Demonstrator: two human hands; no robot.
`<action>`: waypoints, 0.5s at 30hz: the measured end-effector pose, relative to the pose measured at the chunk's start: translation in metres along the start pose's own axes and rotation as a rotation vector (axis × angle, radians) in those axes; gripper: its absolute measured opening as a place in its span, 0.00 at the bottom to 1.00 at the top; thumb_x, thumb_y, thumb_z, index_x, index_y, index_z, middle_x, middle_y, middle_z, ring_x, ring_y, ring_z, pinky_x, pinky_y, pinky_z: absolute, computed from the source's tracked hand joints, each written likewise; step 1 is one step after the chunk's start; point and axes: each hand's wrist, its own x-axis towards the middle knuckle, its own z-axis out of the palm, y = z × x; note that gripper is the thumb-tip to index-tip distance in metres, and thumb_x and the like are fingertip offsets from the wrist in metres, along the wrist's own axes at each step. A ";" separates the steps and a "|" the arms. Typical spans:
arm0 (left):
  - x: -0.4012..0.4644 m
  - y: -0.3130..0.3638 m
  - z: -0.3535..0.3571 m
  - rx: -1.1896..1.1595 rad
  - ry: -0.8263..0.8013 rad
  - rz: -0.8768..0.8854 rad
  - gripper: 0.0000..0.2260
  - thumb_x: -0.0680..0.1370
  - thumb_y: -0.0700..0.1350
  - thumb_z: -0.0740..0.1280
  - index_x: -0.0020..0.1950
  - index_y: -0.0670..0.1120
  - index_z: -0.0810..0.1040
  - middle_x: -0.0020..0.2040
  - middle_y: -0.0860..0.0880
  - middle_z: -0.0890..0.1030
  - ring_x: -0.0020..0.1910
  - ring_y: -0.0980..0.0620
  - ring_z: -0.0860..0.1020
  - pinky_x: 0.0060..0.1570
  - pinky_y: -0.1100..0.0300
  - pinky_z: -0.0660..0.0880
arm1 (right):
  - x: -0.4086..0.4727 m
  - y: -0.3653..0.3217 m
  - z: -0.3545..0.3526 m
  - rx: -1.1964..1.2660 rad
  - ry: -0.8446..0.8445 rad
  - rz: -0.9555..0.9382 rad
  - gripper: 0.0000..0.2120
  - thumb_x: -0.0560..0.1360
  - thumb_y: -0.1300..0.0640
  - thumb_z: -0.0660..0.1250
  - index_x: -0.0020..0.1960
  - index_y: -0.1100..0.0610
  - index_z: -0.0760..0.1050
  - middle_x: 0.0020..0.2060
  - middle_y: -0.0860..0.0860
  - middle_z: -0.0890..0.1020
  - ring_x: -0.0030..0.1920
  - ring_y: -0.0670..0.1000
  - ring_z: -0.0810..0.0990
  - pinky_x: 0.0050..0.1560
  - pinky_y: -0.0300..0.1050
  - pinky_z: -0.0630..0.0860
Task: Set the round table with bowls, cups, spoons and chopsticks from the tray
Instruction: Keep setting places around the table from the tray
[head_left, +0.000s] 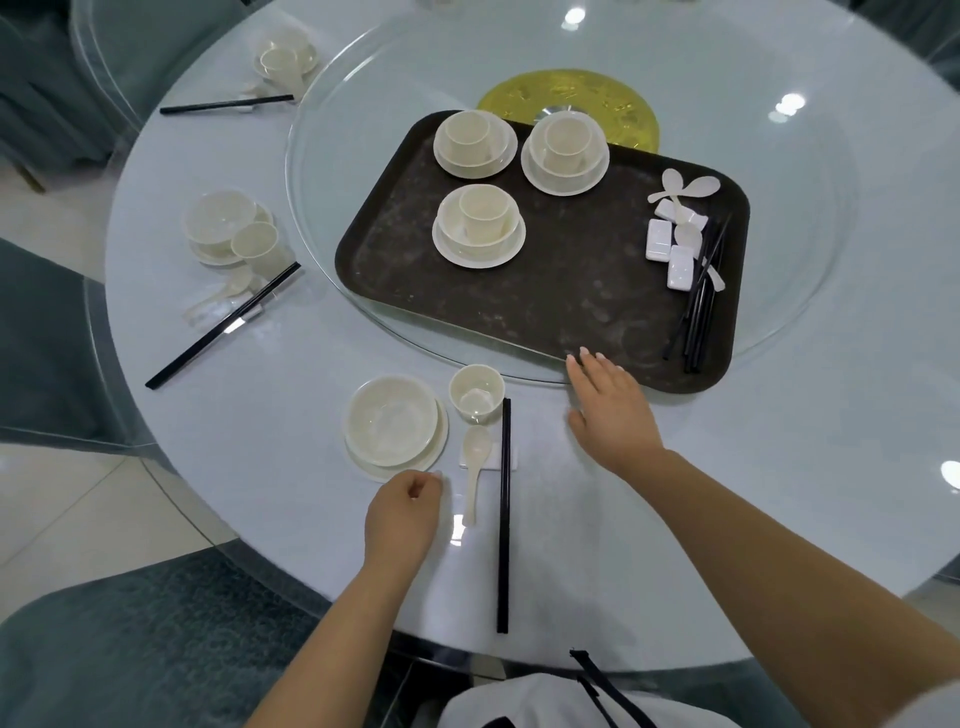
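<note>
Right hand (608, 410) flat with fingers straight, fingertips touching near edge of brown tray (545, 291) at worktop (675, 519) centre, left hand (402, 512) loosely curled, empty, beside bowl (390, 422) at 7 o'clock.

Person, head view: both forearms bare, no sleeves in view. Left hand (402, 512) and right hand (608, 402) without rings or wristwear; pale fingernails. White garment (524, 701) with black straps (597, 675) at lower edge.
</note>
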 end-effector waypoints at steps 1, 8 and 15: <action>-0.002 0.002 0.000 -0.008 0.008 0.007 0.12 0.80 0.51 0.62 0.41 0.48 0.78 0.39 0.51 0.82 0.41 0.53 0.79 0.36 0.62 0.69 | -0.002 0.002 0.002 -0.007 -0.013 -0.008 0.30 0.82 0.52 0.54 0.80 0.56 0.46 0.79 0.53 0.49 0.79 0.53 0.47 0.77 0.49 0.45; -0.012 0.018 0.002 -0.080 0.023 0.070 0.10 0.79 0.50 0.63 0.41 0.50 0.79 0.39 0.53 0.81 0.40 0.56 0.79 0.37 0.63 0.70 | -0.005 0.015 0.002 -0.075 -0.043 -0.037 0.33 0.81 0.53 0.55 0.80 0.55 0.41 0.79 0.52 0.44 0.79 0.52 0.43 0.78 0.50 0.42; -0.024 0.026 0.005 -0.093 -0.002 0.098 0.07 0.79 0.50 0.64 0.43 0.53 0.80 0.39 0.55 0.82 0.41 0.59 0.79 0.38 0.65 0.69 | -0.010 0.034 -0.001 -0.108 -0.043 0.017 0.34 0.80 0.54 0.56 0.80 0.54 0.41 0.79 0.51 0.43 0.79 0.52 0.41 0.77 0.51 0.41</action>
